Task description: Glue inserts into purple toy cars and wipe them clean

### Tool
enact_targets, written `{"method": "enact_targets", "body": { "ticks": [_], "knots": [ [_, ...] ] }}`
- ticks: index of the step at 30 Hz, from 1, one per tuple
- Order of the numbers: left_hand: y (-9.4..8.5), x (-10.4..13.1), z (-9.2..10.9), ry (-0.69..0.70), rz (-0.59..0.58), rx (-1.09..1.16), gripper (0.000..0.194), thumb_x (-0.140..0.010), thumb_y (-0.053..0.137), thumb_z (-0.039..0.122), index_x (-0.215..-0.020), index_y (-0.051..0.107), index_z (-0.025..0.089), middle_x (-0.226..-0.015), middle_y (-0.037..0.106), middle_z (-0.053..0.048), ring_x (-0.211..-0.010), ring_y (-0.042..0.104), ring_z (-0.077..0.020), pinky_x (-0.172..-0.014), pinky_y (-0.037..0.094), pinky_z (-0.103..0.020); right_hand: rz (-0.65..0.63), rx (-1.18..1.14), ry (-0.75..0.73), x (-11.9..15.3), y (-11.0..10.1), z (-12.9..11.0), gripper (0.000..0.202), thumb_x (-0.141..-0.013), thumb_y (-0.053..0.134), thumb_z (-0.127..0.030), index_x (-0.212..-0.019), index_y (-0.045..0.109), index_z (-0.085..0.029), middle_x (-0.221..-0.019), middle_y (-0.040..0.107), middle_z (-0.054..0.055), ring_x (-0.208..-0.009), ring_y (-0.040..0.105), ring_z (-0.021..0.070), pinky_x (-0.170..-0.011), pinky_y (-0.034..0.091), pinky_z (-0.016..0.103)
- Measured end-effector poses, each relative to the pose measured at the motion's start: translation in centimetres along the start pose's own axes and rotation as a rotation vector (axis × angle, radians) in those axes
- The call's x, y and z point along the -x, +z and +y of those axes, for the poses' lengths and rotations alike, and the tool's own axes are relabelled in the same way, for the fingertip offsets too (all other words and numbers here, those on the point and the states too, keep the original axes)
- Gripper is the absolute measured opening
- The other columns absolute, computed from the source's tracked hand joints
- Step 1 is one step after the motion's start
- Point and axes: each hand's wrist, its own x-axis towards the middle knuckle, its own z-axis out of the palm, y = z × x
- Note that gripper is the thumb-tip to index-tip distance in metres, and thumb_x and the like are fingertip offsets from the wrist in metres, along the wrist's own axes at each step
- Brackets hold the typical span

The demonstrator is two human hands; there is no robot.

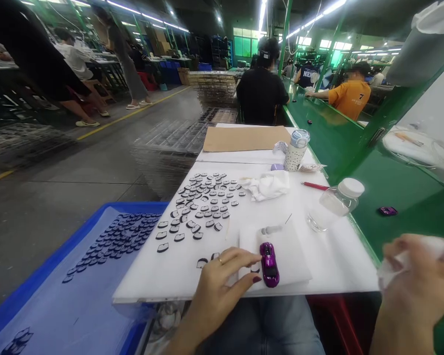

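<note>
My left hand (222,278) is partly spread, thumb and index finger apart, just left of a purple toy car (270,266); its index fingertip is right at the car's side, though I can't tell whether it touches. The car lies on a white pad (294,271) near the front edge of the white surface (340,276), with 1 small dark-edged piece (255,267) in the gap between my thumb and fingers. My right hand (422,276), blurred, is curled around a white wipe (390,271), off past the surface's right edge. Beyond the car lies a syringe (272,230), and to its right stands a clear bottle (331,209) with a white cap. Many more dark-edged pieces (179,237) are spread to the left, near a crumpled tissue (266,185). A 2nd purple car (387,211) sits on the green belt (366,217) at my right.
</note>
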Motion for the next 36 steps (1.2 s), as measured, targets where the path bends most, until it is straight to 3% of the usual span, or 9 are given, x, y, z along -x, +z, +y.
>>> {"method": "enact_targets", "body": {
  "ticks": [4,7,10,17,22,26,31,33,36],
  "knots": [
    [2.9,0.6,0.8,-0.311,0.171,0.672,0.038,-0.081,0.075,0.054,-0.094,0.079,0.019,-0.084,0.075,-0.009,-0.074,0.069,-0.0184,-0.07,0.059,-0.028,-0.485,0.028,0.197,5.5,1.4,-0.8,0.024,-0.079,0.078,-0.037,-0.076,0.063,-0.02,-0.058,0.056,-0.002,-0.044,0.045,0.01,-0.038,0.036,0.02],
    [4.2,0.2,0.7,-0.451,0.267,1.004,0.042,-0.068,0.085,0.057,-0.083,0.079,0.018,-0.079,0.074,-0.007,-0.069,0.068,-0.0138,-0.069,0.059,-0.023,-0.743,0.009,0.1,7.8,2.0,-0.9,0.018,-0.086,0.072,-0.035,-0.079,0.066,-0.019,-0.061,0.058,-0.001,-0.05,0.05,0.0114,-0.042,0.04,0.02],
    [4.4,-0.1,0.5,-0.519,0.29,1.119,0.038,-0.064,0.089,0.051,-0.079,0.079,0.017,-0.074,0.073,-0.005,-0.065,0.067,-0.0109,-0.064,0.056,-0.019,-0.868,-0.092,-0.106,8.9,3.1,-1.4,0.005,-0.091,0.067,-0.021,-0.086,0.069,-0.02,-0.065,0.059,-0.001,-0.054,0.052,0.0116,-0.047,0.041,0.021],
    [4.3,0.3,0.8,-0.508,0.282,1.143,0.029,-0.064,0.091,0.045,-0.08,0.081,0.022,-0.07,0.074,-0.002,-0.065,0.067,-0.0099,-0.067,0.056,-0.018,-0.985,-0.156,-0.546,10.5,6.4,-4.7,0.021,-0.093,0.058,-0.008,-0.111,0.066,-0.016,-0.072,0.06,0.003,-0.06,0.051,0.0139,-0.052,0.043,0.027],
    [4.5,0.0,1.0,-0.504,0.314,1.063,0.032,-0.064,0.09,0.048,-0.079,0.081,0.021,-0.067,0.073,-0.003,-0.063,0.066,-0.0113,-0.065,0.057,-0.02,-1.08,-0.049,-0.742,10.0,5.4,-5.4,0.016,-0.092,0.057,-0.009,-0.106,0.065,-0.013,-0.067,0.056,0.002,-0.056,0.046,0.0145,-0.049,0.04,0.03],
    [4.1,0.5,0.9,-0.441,0.272,0.964,0.035,-0.068,0.086,0.053,-0.083,0.081,0.022,-0.071,0.075,-0.006,-0.063,0.068,-0.014,-0.062,0.058,-0.023,-1.051,0.016,-0.623,8.2,3.2,-4.3,0.019,-0.091,0.061,-0.007,-0.106,0.066,-0.017,-0.072,0.058,0.003,-0.06,0.053,0.0145,-0.051,0.044,0.028],
    [3.3,2.0,0.6,-0.115,0.319,0.123,0.017,-0.081,0.08,0.026,-0.098,0.079,0.024,-0.086,0.077,-0.005,-0.076,0.07,-0.0184,-0.07,0.06,-0.028,-0.979,0.158,-0.263,8.1,2.0,-1.9,0.007,-0.091,0.069,-0.016,-0.097,0.069,-0.02,-0.073,0.061,0.0,-0.06,0.056,0.0131,-0.051,0.042,0.027],
    [3.5,2.0,0.6,0.051,0.316,-0.164,0.023,-0.082,0.077,0.015,-0.104,0.076,0.024,-0.088,0.074,-0.004,-0.079,0.068,-0.0174,-0.075,0.059,-0.029,-1.009,0.215,-0.267,8.9,2.1,-1.2,0.002,-0.092,0.069,-0.022,-0.093,0.068,-0.021,-0.072,0.063,-0.002,-0.062,0.057,0.0138,-0.061,0.043,0.03],
    [4.1,1.6,0.5,0.162,0.236,-0.325,0.026,-0.084,0.074,0.011,-0.108,0.073,0.021,-0.088,0.069,-0.003,-0.081,0.065,-0.0158,-0.075,0.057,-0.027,-1.032,0.263,-0.34,9.9,2.3,-0.6,0.005,-0.094,0.068,-0.024,-0.09,0.066,-0.022,-0.068,0.062,-0.004,-0.063,0.055,0.014,-0.075,0.038,0.036]
  ]
}}
